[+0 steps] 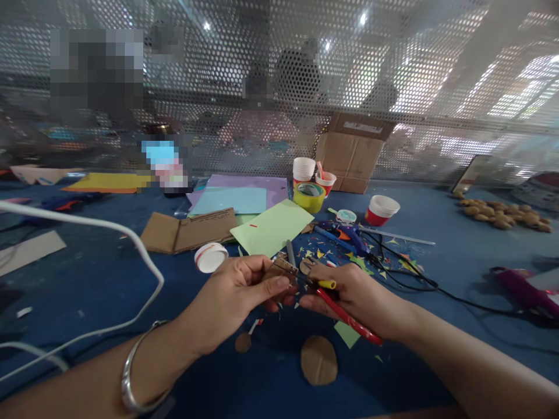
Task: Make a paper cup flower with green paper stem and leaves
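In my left hand [244, 285] is a small piece of brown corrugated cardboard [279, 272], pinched between thumb and fingers. My right hand [356, 294] is closed around a red-handled tool [347, 319] with a dark front end that reaches the cardboard's right edge. Whether it is scissors or pliers I cannot tell. A short yellow part [326, 284] shows by my right fingers. Below the hands lie a cardboard disc [319, 361] and a smaller disc [243, 343]. Just beyond my right fingers is another small round cardboard piece [307, 265].
Green paper [275, 227], folded cardboard [205, 230] and a white lid [211, 257] lie ahead. Yellow tape [308, 198] stands by stacked cups [304, 169]. A blue glue gun [358, 241] trails a black cord among paper scraps. A white cable [144, 256] crosses the left.
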Action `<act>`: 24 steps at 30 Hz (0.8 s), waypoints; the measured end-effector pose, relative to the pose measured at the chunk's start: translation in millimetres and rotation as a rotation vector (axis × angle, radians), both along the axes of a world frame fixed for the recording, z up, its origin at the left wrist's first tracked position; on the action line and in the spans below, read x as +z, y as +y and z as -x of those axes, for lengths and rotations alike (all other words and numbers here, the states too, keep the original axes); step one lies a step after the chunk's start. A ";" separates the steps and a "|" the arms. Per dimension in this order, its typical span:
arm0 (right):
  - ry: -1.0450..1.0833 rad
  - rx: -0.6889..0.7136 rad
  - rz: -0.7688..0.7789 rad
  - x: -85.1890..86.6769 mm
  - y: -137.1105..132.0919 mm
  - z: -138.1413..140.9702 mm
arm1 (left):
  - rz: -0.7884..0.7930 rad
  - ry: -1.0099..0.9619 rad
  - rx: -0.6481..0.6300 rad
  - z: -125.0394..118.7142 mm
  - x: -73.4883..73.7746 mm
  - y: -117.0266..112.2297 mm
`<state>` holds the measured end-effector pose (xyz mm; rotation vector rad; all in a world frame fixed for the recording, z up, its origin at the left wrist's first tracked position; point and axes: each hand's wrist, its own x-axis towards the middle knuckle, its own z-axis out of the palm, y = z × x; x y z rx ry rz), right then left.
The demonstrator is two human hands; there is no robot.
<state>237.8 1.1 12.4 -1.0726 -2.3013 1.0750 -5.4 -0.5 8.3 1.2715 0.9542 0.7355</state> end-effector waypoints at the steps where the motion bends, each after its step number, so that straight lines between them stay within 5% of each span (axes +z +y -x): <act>1: 0.001 0.003 -0.002 -0.7 -0.5 -0.1 | 0.010 -0.004 -0.006 0.3 -0.3 0.1; 12: -0.086 -0.031 -0.182 -10.2 -3.2 2.4 | 0.133 0.042 -0.076 2.1 1.0 -0.6; 24: -0.085 -0.009 -0.056 -12.1 -4.6 4.7 | 0.166 0.095 -0.061 1.1 -4.4 0.1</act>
